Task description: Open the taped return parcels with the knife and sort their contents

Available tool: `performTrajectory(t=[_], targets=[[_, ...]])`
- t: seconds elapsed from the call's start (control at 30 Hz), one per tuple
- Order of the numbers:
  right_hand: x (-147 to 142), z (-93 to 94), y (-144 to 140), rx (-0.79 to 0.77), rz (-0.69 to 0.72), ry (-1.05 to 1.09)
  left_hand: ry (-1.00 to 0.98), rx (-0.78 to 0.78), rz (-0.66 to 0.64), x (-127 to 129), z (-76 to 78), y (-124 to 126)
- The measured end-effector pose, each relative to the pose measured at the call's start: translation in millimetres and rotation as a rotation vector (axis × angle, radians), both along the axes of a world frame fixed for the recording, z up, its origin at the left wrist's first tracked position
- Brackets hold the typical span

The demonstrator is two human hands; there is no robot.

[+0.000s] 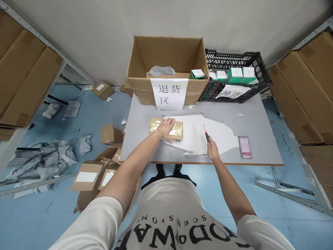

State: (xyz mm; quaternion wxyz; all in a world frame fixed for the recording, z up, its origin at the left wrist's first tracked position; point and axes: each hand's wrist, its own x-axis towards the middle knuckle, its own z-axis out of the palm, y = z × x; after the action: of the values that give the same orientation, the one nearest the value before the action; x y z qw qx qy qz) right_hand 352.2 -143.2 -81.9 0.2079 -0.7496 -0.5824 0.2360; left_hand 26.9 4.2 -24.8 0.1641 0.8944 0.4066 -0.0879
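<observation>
Your left hand (165, 127) lies flat, fingers spread, on a taped parcel (166, 129) near the middle of the tabletop (255, 121), left of center. Your right hand (212, 150), close to the front edge, is closed around a thin tool (206, 133), possibly a small screwdriver, its tip pointing away from you over a white sheet (208, 135). An open carton (168, 69) and a black crate (235, 74) sit along the back edge.
</observation>
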Motion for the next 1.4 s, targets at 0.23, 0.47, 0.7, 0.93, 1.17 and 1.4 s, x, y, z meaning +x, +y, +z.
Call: performTrajectory(t=[0.23, 0.47, 0.7, 0.93, 1.17, 1.4], targets=[[-23, -19.1, 5, -0.122, -0.029, -0.209, 0.012, -0.008, -0.003, -3, 2.4, -3], [-40, -35.5, 21, -0.295, -0.190, -0.350, 0.004, 0.032, 0.007, -10, 0.9, -9], [-13, -51.6, 31, -0.350, -0.377, -0.343, -0.003, 0.048, 0.014, -12, -2.2, -14], [-12, -68.5, 29, -0.398, -0.420, -0.337, -0.027, 0.043, 0.015, -14, -2.3, -15], [-10, -76.3, 27, -0.366, -0.414, -0.356, -0.026, 0.040, 0.003, -15, -2.0, -16], [-16, -67.0, 23, -0.360, -0.404, -0.417, -0.023, 0.061, -0.003, -14, 0.5, -16]])
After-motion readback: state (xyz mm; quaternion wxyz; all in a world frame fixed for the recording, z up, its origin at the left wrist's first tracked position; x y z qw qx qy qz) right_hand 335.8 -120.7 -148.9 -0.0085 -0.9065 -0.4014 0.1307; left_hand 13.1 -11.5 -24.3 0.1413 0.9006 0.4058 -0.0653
